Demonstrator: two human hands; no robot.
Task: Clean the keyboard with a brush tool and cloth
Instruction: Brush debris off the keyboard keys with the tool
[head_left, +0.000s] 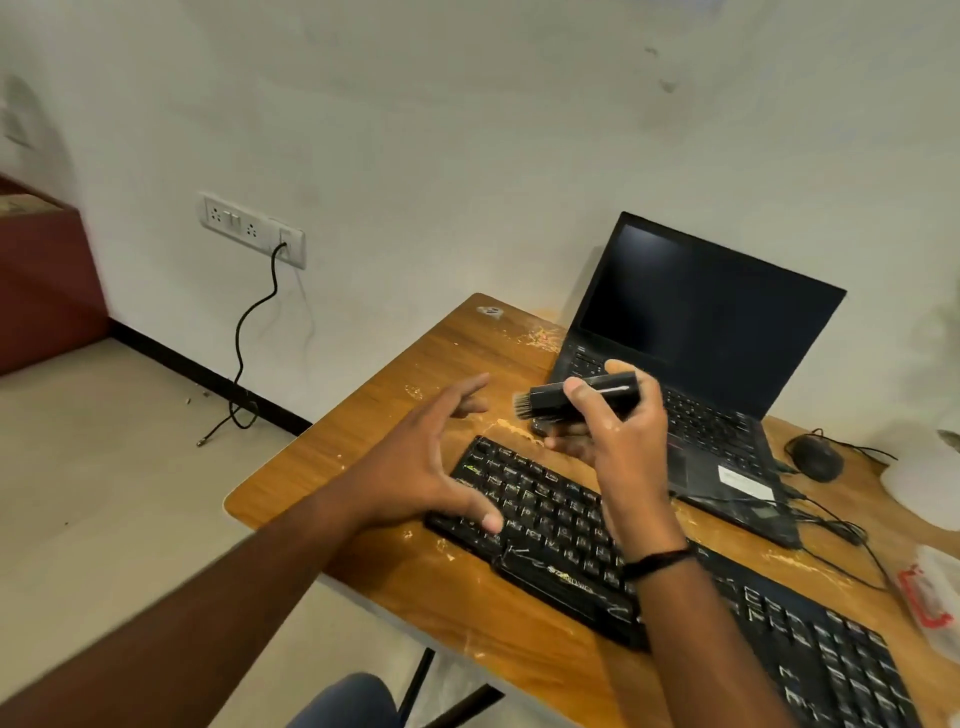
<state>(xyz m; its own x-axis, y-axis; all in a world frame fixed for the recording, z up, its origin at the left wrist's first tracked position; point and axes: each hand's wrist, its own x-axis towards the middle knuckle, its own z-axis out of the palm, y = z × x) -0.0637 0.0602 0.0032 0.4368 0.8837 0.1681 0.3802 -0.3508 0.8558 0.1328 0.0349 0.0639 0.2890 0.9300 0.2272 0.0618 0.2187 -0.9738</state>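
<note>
A black keyboard (550, 525) lies diagonally on the wooden table (395, 374). My right hand (618, 441) grips a black brush tool (587, 397) above the keyboard's far end, its bristles pointing left. My left hand (431, 462) hovers over the keyboard's left end with fingers spread, holding nothing. I see no cloth that I can name for sure.
An open black laptop (701, 332) with a dark screen stands behind the keyboard. A black mouse (815, 457) with its cable lies to the right. A white object (924, 478) and a clear packet with red print (930, 603) sit at the right edge. The table's left edge drops to the floor.
</note>
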